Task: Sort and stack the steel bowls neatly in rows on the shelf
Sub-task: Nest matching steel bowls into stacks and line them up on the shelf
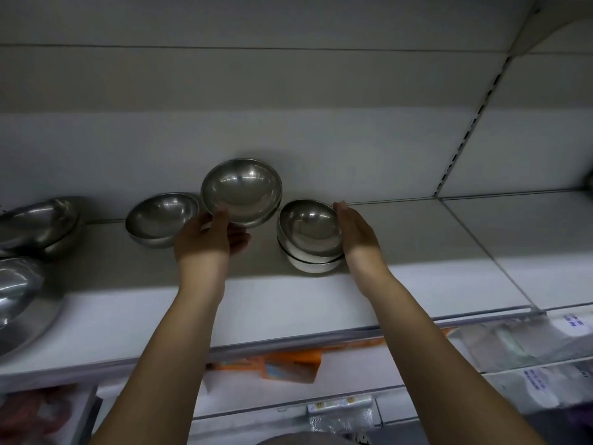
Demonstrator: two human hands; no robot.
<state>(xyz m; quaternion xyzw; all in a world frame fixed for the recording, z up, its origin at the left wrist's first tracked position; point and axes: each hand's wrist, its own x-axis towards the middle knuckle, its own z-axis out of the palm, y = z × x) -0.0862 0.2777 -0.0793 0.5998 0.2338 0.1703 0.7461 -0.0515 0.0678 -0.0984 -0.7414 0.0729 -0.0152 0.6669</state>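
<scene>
Steadiness is wanted: the tilted bowl [241,192], pinched at its near rim by the fingers [239,240] and thumb of the left hand [205,242], is best levelled before nesting. The stack [309,239] on the shelf [417,239], just right of them, is braced by the straight, pressed-together fingers of the right hand [356,232].

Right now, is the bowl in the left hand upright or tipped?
Tipped: the bowl shows its inside to the camera, left hand gripping it.
</scene>
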